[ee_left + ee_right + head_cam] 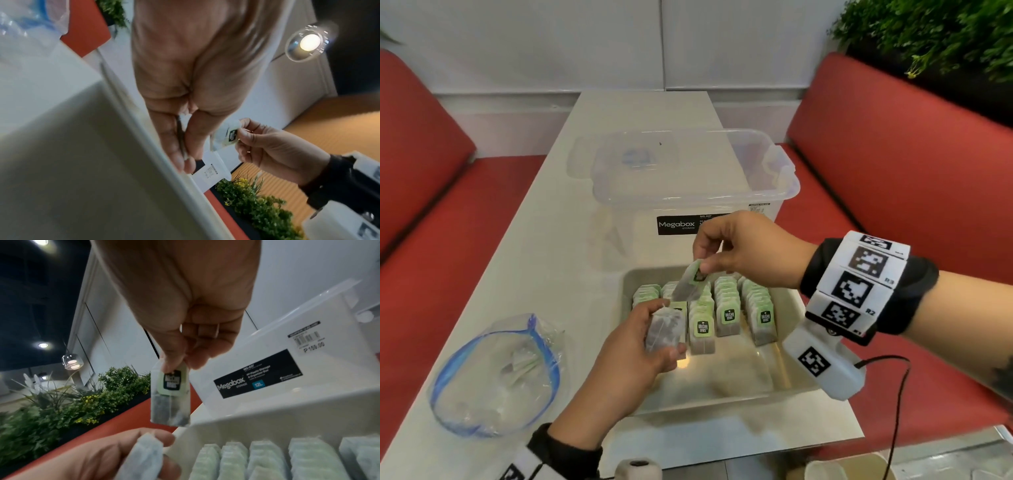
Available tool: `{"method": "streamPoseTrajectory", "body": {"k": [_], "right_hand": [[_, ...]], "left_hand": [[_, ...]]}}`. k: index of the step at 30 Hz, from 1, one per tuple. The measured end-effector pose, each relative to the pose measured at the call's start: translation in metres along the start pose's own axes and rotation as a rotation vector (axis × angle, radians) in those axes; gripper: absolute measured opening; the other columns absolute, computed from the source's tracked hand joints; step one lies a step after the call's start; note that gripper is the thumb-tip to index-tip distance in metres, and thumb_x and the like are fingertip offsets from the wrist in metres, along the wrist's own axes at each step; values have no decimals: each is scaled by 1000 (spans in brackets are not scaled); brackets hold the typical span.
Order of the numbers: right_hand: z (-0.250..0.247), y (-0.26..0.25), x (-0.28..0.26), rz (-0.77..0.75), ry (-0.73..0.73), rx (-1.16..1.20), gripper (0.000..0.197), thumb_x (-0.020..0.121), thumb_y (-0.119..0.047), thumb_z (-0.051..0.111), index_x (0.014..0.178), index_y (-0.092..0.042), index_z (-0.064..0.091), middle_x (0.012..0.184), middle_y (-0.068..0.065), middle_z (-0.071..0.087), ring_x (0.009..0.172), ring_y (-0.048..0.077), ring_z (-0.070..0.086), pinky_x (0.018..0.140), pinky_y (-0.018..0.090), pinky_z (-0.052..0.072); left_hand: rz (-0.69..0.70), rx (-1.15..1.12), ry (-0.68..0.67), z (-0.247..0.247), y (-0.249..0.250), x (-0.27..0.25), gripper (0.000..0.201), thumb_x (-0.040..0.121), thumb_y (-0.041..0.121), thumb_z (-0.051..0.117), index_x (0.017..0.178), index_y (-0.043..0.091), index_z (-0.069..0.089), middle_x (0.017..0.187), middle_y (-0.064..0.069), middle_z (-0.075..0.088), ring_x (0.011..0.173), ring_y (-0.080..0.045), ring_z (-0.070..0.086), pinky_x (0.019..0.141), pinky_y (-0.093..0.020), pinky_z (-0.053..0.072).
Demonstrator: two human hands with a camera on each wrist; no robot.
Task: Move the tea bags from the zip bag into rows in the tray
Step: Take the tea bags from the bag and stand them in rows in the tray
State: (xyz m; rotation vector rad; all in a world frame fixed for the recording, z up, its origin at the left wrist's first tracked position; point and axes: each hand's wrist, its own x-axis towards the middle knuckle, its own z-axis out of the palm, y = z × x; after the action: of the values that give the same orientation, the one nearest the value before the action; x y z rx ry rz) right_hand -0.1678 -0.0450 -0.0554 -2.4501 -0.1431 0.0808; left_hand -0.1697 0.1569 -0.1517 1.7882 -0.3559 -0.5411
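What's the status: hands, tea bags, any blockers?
Right hand pinches one tea bag above the tray. Left hand grips more tea bags. Nothing in the way.

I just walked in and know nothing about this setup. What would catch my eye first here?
Probably the two hands over the metal tray at the table's near end: the right hand pinches one tea bag by its top above the rows of green-tagged tea bags, while the left hand holds a small stack of tea bags. To the left lies a crumpled zip bag, and behind the tray stands a clear Megabox storage box.
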Motion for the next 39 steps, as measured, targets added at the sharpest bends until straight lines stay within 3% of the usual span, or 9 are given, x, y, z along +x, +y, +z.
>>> {"method": "streamPoseTrajectory", "body": {"k": [2, 6, 10, 16, 19, 23, 27, 33, 39], "right_hand": [[-3, 4, 0, -1, 19, -76, 19, 77, -12, 74, 73, -25, 62, 69, -15, 60, 60, -9, 52, 60, 7, 36], [-1, 12, 1, 34, 8, -144, 19, 75, -12, 75, 74, -28, 64, 76, -6, 66, 68, 2, 56, 67, 20, 44], [5, 10, -1, 35, -48, -106, 11, 74, -14, 77, 76, -23, 70, 75, -5, 68, 61, -4, 53, 60, 8, 38], [7, 8, -1, 32, -66, -161, 9, 74, -19, 78, 79, -21, 71, 71, -8, 65, 62, 0, 51, 57, 7, 35], [7, 14, 0, 74, -102, -249, 9, 74, -19, 77, 81, -20, 71, 76, -6, 69, 70, 5, 57, 63, 12, 40], [11, 26, 4, 173, -223, -372, 9, 74, -18, 76, 81, -22, 72, 70, -10, 64, 69, 8, 59, 62, 19, 44], [24, 35, 14, 212, -354, -533, 8, 75, -16, 74, 81, -21, 71, 63, -13, 57, 66, 10, 56, 55, 20, 41], [41, 45, 27, 225, -503, -652, 10, 75, -19, 73, 86, -19, 72, 82, -5, 69, 74, 13, 58, 52, 19, 37], [49, 50, 34, 236, -508, -714, 9, 75, -17, 70, 84, -18, 71, 85, -2, 69, 76, 18, 60, 54, 20, 38]], "left_hand": [[78, 198, 52, -3, 1, 0, 61, 73, 7, 74, 109, 47, 44, 117, 13, 59, 105, -13, 62, 92, -38, 51], [257, 440, -35, -2, 12, -4, 65, 80, 9, 70, 110, 55, 37, 134, 25, 41, 122, 7, 39, 95, -11, 33], [362, 551, -150, 4, 18, 3, 67, 82, 4, 66, 110, 59, 38, 144, 31, 14, 122, 18, 26, 92, 0, 25], [352, 542, -191, 8, 20, 9, 66, 82, 9, 68, 117, 53, 34, 127, 27, 40, 114, 13, 36, 90, 4, 25], [298, 472, -133, 5, 15, 7, 69, 80, 2, 67, 116, 54, 39, 130, 27, 43, 120, 4, 45, 103, -14, 34], [226, 378, -31, 1, 5, 1, 59, 83, 5, 65, 118, 49, 48, 120, 22, 56, 106, -5, 61, 96, -31, 48], [202, 273, 9, 0, -3, -3, 44, 88, 9, 59, 112, 46, 56, 104, 18, 65, 89, 2, 66, 79, -29, 56], [209, 202, 30, 1, -6, -4, 42, 89, 4, 56, 107, 42, 58, 103, 14, 66, 87, 7, 65, 72, -9, 49], [229, 189, 48, 2, -7, -5, 43, 89, 3, 56, 107, 42, 56, 103, 14, 65, 85, 11, 64, 68, -3, 44]]}}
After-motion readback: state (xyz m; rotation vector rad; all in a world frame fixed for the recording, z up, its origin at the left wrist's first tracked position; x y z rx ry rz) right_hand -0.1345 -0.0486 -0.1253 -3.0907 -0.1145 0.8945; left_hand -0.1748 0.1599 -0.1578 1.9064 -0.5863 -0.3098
